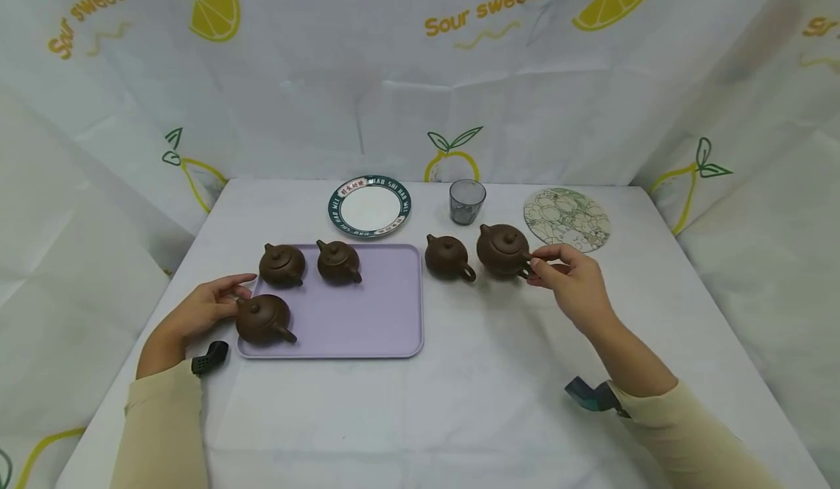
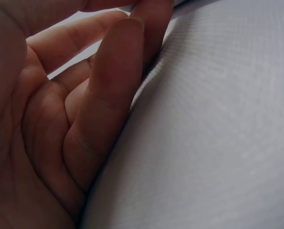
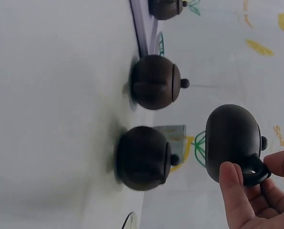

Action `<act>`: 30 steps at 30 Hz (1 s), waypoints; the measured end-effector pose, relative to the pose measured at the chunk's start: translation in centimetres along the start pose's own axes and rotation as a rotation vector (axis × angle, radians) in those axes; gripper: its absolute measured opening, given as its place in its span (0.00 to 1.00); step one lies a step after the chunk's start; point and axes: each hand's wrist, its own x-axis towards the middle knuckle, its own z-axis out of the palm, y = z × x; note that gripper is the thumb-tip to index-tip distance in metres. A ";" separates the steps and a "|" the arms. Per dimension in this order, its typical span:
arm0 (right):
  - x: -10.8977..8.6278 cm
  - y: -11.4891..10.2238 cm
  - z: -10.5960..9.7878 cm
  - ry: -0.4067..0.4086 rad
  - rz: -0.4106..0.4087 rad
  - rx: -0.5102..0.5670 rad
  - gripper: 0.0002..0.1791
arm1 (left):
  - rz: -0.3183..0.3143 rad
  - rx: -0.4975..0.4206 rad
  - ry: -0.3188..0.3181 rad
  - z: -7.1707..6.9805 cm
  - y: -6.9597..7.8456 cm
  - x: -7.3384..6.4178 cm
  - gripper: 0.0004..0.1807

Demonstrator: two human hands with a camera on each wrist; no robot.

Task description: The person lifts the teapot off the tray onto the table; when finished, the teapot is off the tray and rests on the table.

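My right hand pinches the handle of a dark brown teapot, held up above the table in the right wrist view. From the head camera, this teapot overlaps another teapot that stands on the table, mostly hidden there. To its left stands one more brown teapot. A lilac tray bears three brown teapots: one at back left, one at back middle, one at front left. Beside the tray's left edge, my left hand rests on the cloth, fingers loosely bent, close behind the front teapot.
Behind the tray lies a white plate with a dark green patterned rim. A grey clear glass stands at the back, with a round patterned mat to its right. A white tablecloth covers the table; printed curtains hang around it.
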 end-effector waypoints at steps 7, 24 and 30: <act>-0.4 1.7 -4.7 0.104 0.009 -0.044 0.17 | -0.016 -0.029 -0.008 -0.1 -0.1 0.1 0.31; -0.5 8.1 -7.4 0.144 0.211 -0.067 0.18 | -0.015 -0.106 -0.012 0.3 -0.2 -0.4 0.31; -0.2 8.6 -7.4 0.135 0.208 -0.071 0.19 | -0.007 -0.092 -0.013 0.2 -0.1 -0.1 0.30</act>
